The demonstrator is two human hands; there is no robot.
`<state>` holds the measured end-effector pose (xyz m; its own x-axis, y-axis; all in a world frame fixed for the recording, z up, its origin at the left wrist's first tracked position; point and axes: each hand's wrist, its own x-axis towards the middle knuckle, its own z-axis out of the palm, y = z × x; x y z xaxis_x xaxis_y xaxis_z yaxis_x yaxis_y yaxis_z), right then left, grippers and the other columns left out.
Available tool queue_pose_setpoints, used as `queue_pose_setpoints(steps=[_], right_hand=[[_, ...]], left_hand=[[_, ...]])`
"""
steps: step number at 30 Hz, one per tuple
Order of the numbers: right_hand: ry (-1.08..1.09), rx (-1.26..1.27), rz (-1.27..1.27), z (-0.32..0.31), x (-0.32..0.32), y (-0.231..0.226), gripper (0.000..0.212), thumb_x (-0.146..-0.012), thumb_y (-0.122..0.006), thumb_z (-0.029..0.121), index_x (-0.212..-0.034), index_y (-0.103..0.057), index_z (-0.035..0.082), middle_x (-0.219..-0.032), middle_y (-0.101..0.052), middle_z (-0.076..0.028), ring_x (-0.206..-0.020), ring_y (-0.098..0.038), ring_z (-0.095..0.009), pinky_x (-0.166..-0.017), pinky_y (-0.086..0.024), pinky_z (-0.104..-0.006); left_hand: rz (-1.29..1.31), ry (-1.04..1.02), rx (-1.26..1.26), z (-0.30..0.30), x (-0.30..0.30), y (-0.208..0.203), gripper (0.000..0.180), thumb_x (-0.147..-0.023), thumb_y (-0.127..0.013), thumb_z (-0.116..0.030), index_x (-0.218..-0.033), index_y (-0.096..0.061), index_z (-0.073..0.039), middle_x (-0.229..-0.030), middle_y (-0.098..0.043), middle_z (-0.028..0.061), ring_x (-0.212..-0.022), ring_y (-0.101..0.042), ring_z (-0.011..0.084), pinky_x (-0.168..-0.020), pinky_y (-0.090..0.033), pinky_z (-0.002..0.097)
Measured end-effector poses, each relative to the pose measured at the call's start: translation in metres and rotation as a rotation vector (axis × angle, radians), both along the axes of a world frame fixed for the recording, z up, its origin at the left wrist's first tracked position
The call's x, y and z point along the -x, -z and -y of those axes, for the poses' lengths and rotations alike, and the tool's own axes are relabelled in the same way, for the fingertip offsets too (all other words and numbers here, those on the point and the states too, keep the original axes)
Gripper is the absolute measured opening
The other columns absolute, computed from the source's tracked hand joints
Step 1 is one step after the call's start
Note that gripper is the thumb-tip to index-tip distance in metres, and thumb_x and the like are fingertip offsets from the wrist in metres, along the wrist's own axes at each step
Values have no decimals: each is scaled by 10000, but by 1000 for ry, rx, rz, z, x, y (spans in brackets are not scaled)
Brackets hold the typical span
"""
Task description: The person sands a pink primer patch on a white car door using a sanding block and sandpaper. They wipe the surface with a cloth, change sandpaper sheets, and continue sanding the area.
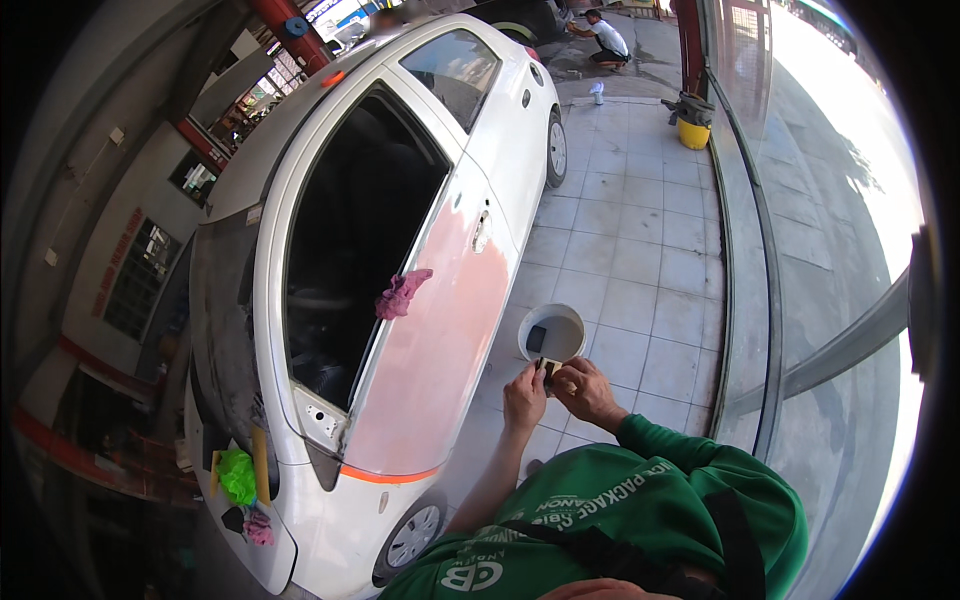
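Observation:
My left hand (525, 398) and my right hand (588, 393) meet in front of me, both closed on a small tan and dark piece (551, 368). It looks like folded sandpaper, but my fingers hide most of it. Just beyond my fingertips stands a pale round bucket (572, 327), and a dark flat rectangular thing (537, 338) shows inside it. To my left is a white car (290, 180) whose front door (430, 350) has a wide dull pink patch. A crumpled pink cloth (403, 293) hangs over the sill of that door's window opening.
On the car's front end lie a bright green bag (237, 476), a yellow strip (261, 464) and another pink cloth (259, 528). A yellow bucket (693, 133) stands by the glass wall on the right. Farther back a person (606, 42) crouches beside a dark vehicle.

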<state>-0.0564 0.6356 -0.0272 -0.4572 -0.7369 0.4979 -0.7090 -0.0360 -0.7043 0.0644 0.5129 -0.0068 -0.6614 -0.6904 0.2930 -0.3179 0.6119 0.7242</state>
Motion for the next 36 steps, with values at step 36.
queue_pose_setpoints(steps=[36], right_hand=[[-6, -157, 85, -2, -3, 1, 822, -772, -918, 330, -1424, -492, 70, -1332, -575, -181, -1181, -635, -397, -969, -566, -497]], left_hand=[[67, 10, 3, 1, -3, 5, 270, -1041, -607, -184, -1235, -709, -26, -1030, -746, 247, -949, -717, 457, -800, -572, 532]])
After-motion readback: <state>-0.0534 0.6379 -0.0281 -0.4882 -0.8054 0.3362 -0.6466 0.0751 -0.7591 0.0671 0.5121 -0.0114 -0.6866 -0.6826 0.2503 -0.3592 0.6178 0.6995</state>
